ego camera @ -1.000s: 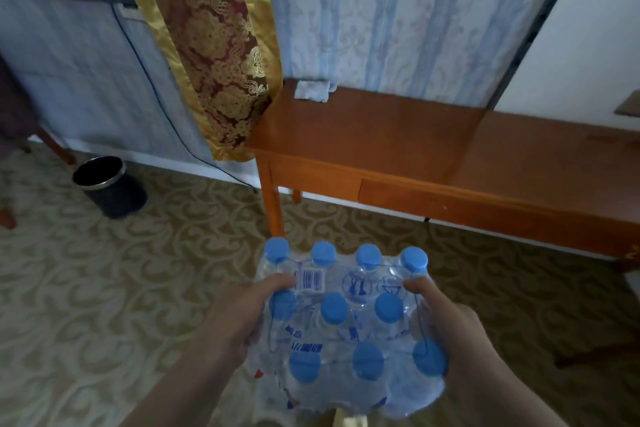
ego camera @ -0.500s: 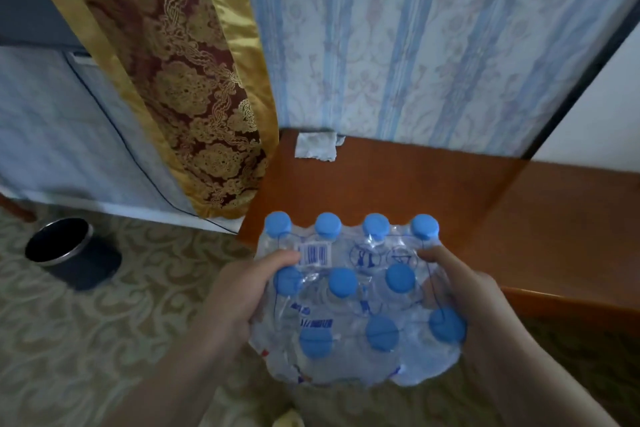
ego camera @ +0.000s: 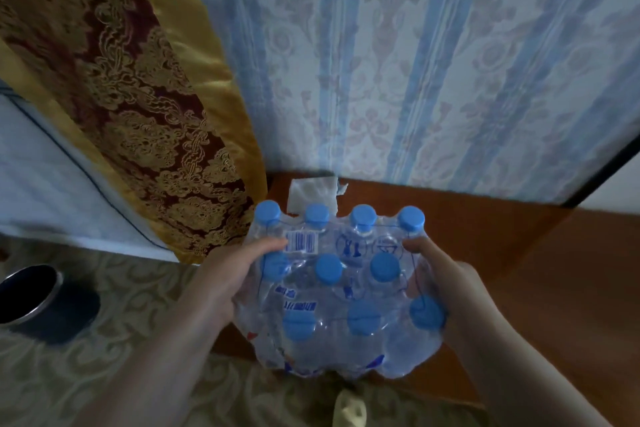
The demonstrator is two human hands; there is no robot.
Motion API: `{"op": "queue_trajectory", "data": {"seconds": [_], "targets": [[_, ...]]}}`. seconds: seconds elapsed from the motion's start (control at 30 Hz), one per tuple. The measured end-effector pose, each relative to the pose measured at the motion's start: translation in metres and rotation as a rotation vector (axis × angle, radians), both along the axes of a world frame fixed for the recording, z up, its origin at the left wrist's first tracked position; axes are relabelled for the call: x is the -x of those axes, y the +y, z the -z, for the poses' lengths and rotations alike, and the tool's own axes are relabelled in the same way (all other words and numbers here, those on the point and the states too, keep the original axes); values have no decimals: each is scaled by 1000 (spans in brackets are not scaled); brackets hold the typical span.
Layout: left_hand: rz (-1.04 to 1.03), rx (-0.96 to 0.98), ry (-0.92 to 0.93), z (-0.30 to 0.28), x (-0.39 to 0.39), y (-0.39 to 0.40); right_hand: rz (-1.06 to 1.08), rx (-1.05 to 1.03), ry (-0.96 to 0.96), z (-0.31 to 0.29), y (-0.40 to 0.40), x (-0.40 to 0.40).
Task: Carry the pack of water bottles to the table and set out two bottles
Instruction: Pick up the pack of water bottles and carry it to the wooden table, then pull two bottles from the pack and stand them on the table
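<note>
The pack (ego camera: 343, 291) was held in the air between both hands, its far rows over the near left corner of the table (ego camera: 485, 253) and its near edge past the table's front, over the carpet (ego camera: 104, 374). It was shrink-wrapped, blue caps up, three rows showing. The left hand (ego camera: 225, 284) clasped the pack's nine o'clock side, thumb lying across the film near the barcode label; the right hand (ego camera: 450, 288) clasped the three o'clock side, thumb on top by a cap. Both sets of fingers curled under and out of sight, so how deep they reached I could not tell.

The wrap looked loose and wrinkled, and that seemed the main risk: film gripped by thumbs alone could stretch or tear, letting a bottle slip out toward the floor. If the pack were lowered where it hung, its near row would likely land off the edge and the load would tip toward six o'clock. It needed to go further toward twelve.

At twelve o'clock, just beyond the caps, a white tissue (ego camera: 313, 192) lay on the table against the curtain (ego camera: 415, 80); a push forward could trap it beneath. The gold-edged drape (ego camera: 156, 114) hung close at ten o'clock and could snag the left wrist. A bin (ego camera: 27, 295) stood well apart at nine o'clock.
</note>
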State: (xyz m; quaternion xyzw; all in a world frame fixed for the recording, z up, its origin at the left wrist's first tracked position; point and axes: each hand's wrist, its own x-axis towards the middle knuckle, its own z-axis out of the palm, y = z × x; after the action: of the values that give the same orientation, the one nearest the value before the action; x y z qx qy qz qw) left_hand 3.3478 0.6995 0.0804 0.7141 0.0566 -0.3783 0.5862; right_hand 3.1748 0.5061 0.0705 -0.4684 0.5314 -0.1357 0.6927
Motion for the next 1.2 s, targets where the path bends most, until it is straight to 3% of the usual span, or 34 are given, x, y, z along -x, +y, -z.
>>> {"op": "queue_trajectory", "data": {"seconds": [0.43,0.6,0.83,0.9,0.97,1.03,1.07,1.13,1.2], "targets": [[-24,-71,69,21,-100,-72,15,-31,131,21,-61,-101],[87,-110,70,23,-116,-69,29,5,151,20,-64,-115],[438,-230,-149,27,-125,-59,-63,156,250,24,-61,-107],[545,-309,-257,27,-130,-57,-152,311,346,21,-57,-105],[637,-474,-443,22,-134,-53,-254,724,550,17,-58,-100],[588,-652,-779,15,-139,-53,-251,1239,499,5,-60,-96],[505,-659,-979,10,-137,-55,-283,1378,408,-3,-59,-97],[408,-509,-1244,-1,-120,-65,-508,1425,364,-13,-55,-103],[517,-387,-1275,-3,-92,-79,-802,1356,453,-12,-51,-110]]}}
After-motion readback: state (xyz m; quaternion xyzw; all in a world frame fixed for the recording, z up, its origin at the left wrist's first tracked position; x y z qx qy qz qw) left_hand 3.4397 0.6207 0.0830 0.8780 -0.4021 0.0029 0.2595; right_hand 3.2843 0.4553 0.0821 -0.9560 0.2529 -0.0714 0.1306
